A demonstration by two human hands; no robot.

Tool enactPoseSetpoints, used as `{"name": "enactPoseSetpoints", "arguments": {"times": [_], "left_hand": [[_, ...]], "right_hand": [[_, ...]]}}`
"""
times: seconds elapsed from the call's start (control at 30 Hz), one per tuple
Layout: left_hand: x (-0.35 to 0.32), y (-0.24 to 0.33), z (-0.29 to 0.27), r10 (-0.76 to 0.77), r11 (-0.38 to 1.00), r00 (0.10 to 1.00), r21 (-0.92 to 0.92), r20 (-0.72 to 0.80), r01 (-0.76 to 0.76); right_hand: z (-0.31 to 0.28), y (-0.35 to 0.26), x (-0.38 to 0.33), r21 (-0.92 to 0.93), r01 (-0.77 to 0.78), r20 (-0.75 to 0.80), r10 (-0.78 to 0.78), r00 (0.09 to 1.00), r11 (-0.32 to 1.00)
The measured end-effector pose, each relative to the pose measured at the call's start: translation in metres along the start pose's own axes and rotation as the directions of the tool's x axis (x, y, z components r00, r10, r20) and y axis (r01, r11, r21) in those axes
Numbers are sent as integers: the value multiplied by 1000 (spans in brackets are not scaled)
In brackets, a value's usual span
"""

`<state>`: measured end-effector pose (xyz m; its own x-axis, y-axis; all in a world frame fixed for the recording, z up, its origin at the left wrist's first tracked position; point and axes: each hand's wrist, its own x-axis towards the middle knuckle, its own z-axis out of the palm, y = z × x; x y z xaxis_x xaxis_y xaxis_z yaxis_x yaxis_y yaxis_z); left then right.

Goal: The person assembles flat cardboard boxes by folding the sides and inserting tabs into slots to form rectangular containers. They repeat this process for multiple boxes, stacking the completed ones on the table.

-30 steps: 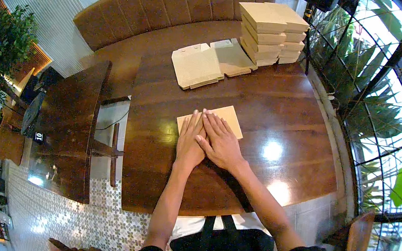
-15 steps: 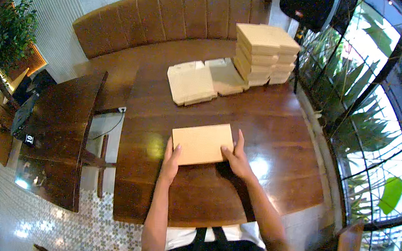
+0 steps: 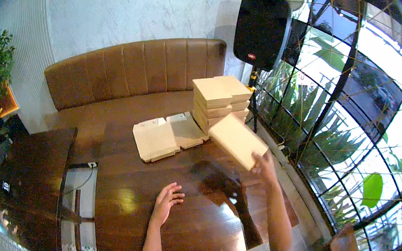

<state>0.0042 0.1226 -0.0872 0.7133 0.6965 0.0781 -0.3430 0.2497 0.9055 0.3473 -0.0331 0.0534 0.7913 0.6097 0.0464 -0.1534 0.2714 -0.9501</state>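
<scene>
My right hand (image 3: pixel 265 168) grips a closed brown cardboard box (image 3: pixel 238 140) by its near right corner. The box is tilted and held up off the table, in front of a stack of similar boxes (image 3: pixel 214 92) at the table's far right. It hides the lower part of that stack. My left hand (image 3: pixel 167 202) is over the middle of the wooden table (image 3: pixel 133 208), its fingers apart and slightly curled, with nothing in it. Beyond it, flat unfolded cardboard box blanks (image 3: pixel 155 142) lie just left of the stack.
A brown padded bench (image 3: pixel 132 69) runs along the far wall. Behind the stack, a black loudspeaker (image 3: pixel 261 28) stands on a pole. A gridded window (image 3: pixel 326 112) lines the right side. Another dark table (image 3: pixel 34 179) stands at the left across a gap.
The box has gone from both hands near the table's middle to the right hand alone, raised toward the stack. My left hand has let go. The view has tipped upward.
</scene>
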Motion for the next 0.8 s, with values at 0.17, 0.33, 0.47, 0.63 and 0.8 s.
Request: {"name": "enactPoseSetpoints", "arguments": {"times": [0.17,0.33,0.47,0.63,0.8], "left_hand": [[2,1,-4,-49,998,999,-44,5,49],[4,2,-6,-84,993,996,-84,16,86],[5,2,-9,-97,988,994,-119,40,101],[8,5,-7,-122,986,991,-105,46,126],[7,10,-7,-150,981,987,-119,60,156]], "right_hand": [[32,-75,136,-83,196,-101,-204,974,977],[97,-105,233,-124,221,-248,-246,937,967],[107,-98,266,-196,202,6,-205,979,960],[90,-74,273,-261,64,104,-38,994,963],[69,-57,281,-364,177,106,-148,983,914]]}}
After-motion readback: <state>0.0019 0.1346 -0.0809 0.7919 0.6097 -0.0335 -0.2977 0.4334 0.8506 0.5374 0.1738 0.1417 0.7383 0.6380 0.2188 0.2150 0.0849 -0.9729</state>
